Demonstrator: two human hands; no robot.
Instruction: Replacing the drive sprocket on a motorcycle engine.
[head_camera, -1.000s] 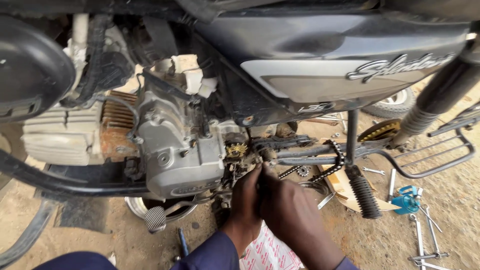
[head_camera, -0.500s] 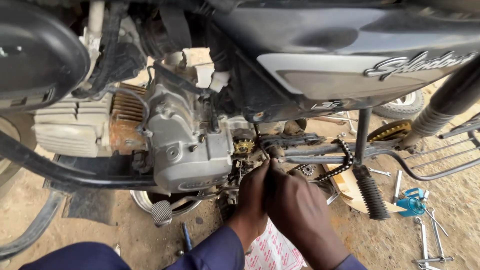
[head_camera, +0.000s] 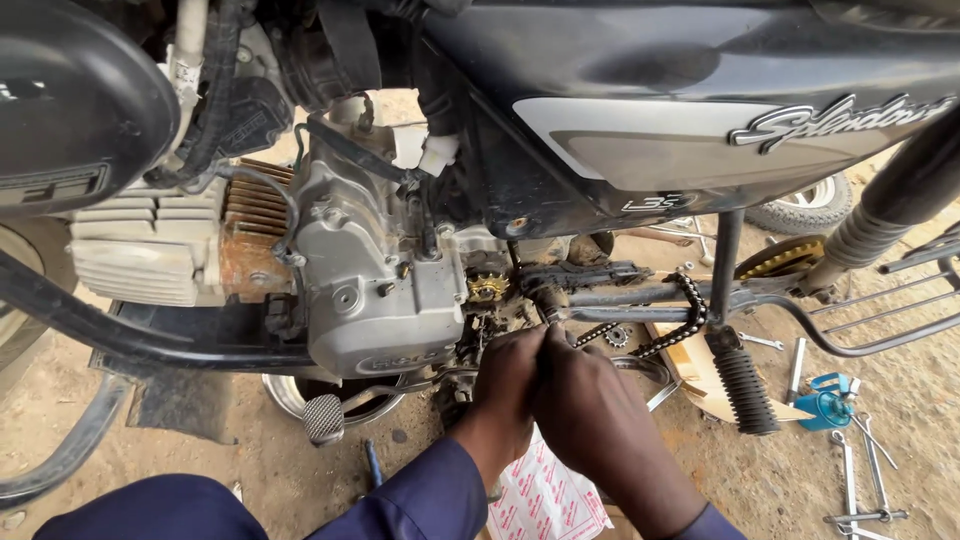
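Both hands are working low beside the engine (head_camera: 375, 290), the left hand (head_camera: 508, 385) and right hand (head_camera: 590, 410) touching, fingers (head_camera: 535, 345) curled together around the greasy chain (head_camera: 655, 325). The chain is running rightward and upward from them, just below the small toothed sprocket (head_camera: 487, 288).

Chain (head_camera: 655, 322) right of engine (head_camera: 385, 290) (sprocket (head_camera: 487, 288) between).

greasy black drive chain (head_camera: 668, 318) hangs slack and looped off the frame tube, just beside the small gold-coloured front sprocket (head_camera: 487, 289)
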